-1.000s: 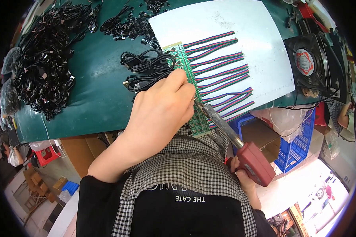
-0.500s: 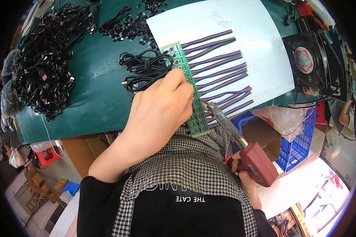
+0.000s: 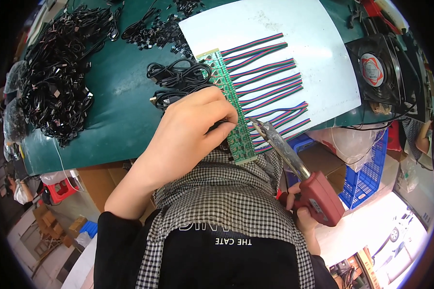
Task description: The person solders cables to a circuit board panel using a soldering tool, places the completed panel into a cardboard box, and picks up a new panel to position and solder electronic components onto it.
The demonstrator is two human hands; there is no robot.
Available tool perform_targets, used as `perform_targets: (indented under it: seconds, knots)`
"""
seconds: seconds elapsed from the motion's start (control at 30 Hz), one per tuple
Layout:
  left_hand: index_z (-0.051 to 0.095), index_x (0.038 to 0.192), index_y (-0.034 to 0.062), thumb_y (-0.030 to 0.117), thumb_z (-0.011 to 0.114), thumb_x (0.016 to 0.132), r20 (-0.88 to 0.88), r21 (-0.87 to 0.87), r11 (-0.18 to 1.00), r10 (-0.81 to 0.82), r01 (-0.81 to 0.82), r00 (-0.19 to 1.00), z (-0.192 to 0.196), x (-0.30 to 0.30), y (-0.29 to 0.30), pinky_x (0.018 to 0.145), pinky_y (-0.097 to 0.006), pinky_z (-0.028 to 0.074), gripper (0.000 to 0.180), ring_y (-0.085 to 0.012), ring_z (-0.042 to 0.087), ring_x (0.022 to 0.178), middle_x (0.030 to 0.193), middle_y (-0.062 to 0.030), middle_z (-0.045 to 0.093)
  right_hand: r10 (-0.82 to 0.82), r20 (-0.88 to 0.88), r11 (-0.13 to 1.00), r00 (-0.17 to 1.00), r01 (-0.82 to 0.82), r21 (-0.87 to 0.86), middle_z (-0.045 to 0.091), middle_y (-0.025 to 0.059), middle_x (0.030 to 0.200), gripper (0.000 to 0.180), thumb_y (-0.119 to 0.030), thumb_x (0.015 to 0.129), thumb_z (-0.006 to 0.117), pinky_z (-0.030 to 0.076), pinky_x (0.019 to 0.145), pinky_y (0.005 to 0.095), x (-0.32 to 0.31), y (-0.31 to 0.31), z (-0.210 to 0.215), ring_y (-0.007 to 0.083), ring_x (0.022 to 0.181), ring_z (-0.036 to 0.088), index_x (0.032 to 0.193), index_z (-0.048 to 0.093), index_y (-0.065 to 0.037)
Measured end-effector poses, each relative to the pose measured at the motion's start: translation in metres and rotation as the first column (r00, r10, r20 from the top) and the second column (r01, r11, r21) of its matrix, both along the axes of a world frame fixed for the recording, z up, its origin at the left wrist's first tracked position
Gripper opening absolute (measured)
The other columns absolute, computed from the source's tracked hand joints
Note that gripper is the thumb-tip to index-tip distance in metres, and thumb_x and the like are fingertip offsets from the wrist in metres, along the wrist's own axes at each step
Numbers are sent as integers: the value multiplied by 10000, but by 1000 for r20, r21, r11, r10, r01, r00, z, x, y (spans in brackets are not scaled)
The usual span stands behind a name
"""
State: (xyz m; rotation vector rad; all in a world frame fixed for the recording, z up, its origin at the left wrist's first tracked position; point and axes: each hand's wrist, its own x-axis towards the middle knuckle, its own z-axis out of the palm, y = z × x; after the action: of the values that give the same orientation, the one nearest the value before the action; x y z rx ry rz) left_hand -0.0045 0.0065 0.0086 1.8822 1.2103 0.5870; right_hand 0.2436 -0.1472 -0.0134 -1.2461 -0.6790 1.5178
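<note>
My left hand (image 3: 190, 127) is closed in a pinch over the middle of a long green circuit board panel (image 3: 242, 144); whatever lies between thumb and forefinger is too small to make out. Flat multicoloured ribbon wires (image 3: 267, 79) run off the panel's right edge. Coiled black USB cables (image 3: 178, 74) lie at its left edge, partly behind my hand. Low on the right, my right hand (image 3: 304, 216) grips a soldering gun (image 3: 318, 197) with a dark red body. Its metal tip points up and left, close to the panel's right edge by the wires.
Beneath the wires lies a white sheet (image 3: 318, 58) on the green table (image 3: 115, 91). A large heap of black cables (image 3: 53, 91) covers the left side, with small black connectors (image 3: 164, 36) at the back. A black fan (image 3: 373, 72) stands right, above a blue crate (image 3: 366, 178).
The soldering gun has shifted slightly right, its tip drawing back a little from the board's edge. My left hand has turned, and a gap now shows between its thumb and forefinger behind the pinch.
</note>
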Motion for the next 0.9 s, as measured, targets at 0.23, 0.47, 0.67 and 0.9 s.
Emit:
perform_targets:
  seconds: [0.23, 0.47, 0.67, 0.9]
  knots:
    - [531, 768, 21, -9, 611, 684, -158, 91, 989, -105, 121, 982, 9, 6, 3, 620, -328, 426, 120, -250, 523, 717, 760, -81, 493, 163, 173, 987, 971, -158, -41, 625, 121, 928, 686, -287, 645, 791, 471, 656, 263, 17, -13, -12, 171, 700, 596, 1141, 479, 70]
    - [510, 740, 15, -8, 598, 674, -211, 94, 984, -126, 149, 969, 11, 10, 4, 647, -356, 428, 113, -276, 523, 752, 759, -91, 494, 123, 376, 988, 919, -149, 42, 646, 108, 949, 554, -281, 623, 788, 503, 759, 318, 26, -32, -30, 235, 825, 644, 1058, 584, -5]
    - [504, 729, 6, -7, 591, 675, -248, 95, 983, -131, 159, 960, 13, 12, 5, 651, -362, 426, 104, -286, 516, 749, 750, -100, 487, 204, 716, 937, 667, -346, 55, 645, 123, 939, 498, -216, 637, 756, 518, 729, 310, 29, -35, -34, 230, 822, 647, 1037, 588, 29]
    - [499, 726, 4, -5, 593, 673, -252, 89, 984, -127, 154, 959, 13, 11, 6, 651, -364, 424, 108, -285, 516, 748, 750, -102, 490, 128, 276, 991, 952, -131, -5, 625, 93, 850, 515, -234, 667, 731, 461, 600, 244, 8, -9, -4, 153, 705, 601, 1047, 551, 64]
